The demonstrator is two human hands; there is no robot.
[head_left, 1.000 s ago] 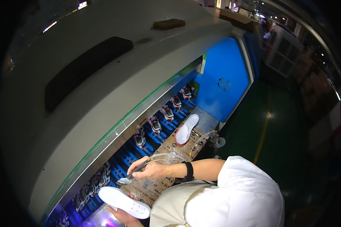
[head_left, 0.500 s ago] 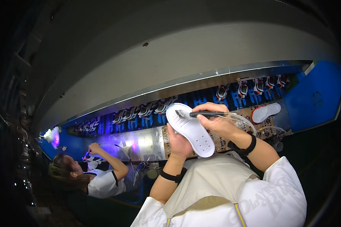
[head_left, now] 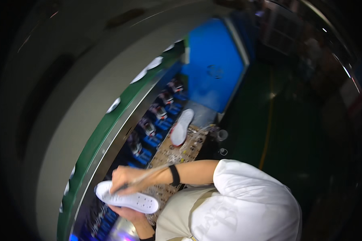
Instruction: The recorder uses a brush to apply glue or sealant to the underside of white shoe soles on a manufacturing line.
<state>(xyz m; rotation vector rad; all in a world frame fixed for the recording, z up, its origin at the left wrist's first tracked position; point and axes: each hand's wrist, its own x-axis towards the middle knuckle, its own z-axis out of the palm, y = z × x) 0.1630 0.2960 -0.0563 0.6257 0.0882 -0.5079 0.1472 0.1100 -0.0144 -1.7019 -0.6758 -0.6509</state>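
Observation:
A white shoe sole (head_left: pixel 140 203), with small holes towards one end, rests in my left hand (head_left: pixel 128 215); the fingers hold it from below and are partly hidden under it. My right hand (head_left: pixel 128 177) is closed around a dark-handled brush (head_left: pixel 123 187) fed by a thin hose, over the broader end of the sole. Motion blurs this hand, and the bristles cannot be made out. Farther along the bench lies another white sole (head_left: pixel 182 127) with a red edge on one side.
Brown patterned sheeting (head_left: pixel 169 154) covers the bench. Behind it, several shoe uppers (head_left: pixel 148 127) stand on blue holders. A green belt (head_left: pixel 94 150) carrying white pieces runs above, along a metal edge. A blue panel (head_left: pixel 213 68) closes the far end, and a clear cup (head_left: pixel 222 135) stands beside the bench.
The view has swung right, so the co-worker is out of sight and the green belt shows. My right hand, with the brush, now covers more of the sole's broad end.

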